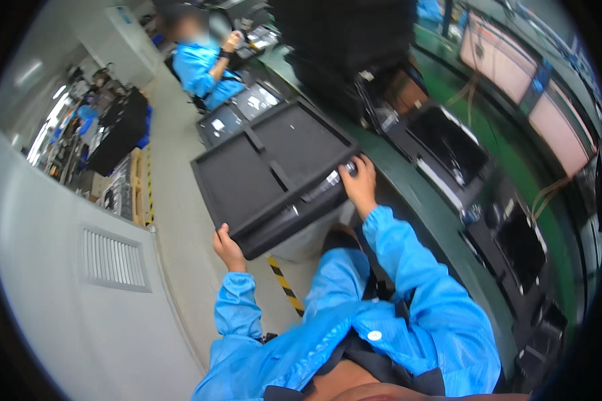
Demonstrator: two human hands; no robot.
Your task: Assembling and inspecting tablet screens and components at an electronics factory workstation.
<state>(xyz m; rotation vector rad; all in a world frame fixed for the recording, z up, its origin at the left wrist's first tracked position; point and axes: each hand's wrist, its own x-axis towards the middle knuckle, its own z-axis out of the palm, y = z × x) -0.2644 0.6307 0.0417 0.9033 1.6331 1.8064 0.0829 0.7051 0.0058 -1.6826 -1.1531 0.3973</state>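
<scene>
Both my hands grip a large black tray [241, 175] by its near corners. It has raised rims and dividing bars, and its compartments show bare black floors. My left hand [229, 249] is closed on the near left corner, thumb at the rim. On the near right corner, my right hand [360, 184] holds the edge with its fingers curled over. Under the near rim is another dark layer with shiny bits; I cannot tell whether it is a second tray. Just beyond lies a further black tray [207, 138] with shiny clear pieces in it.
A person in blue [204, 73] sits at the far end of the bench. Along the right, a green bench [441, 244] carries black trays with dark panels [448, 146]. A white door [67, 267] with a vent stands at left. Yellow-black tape [285, 286] marks the floor.
</scene>
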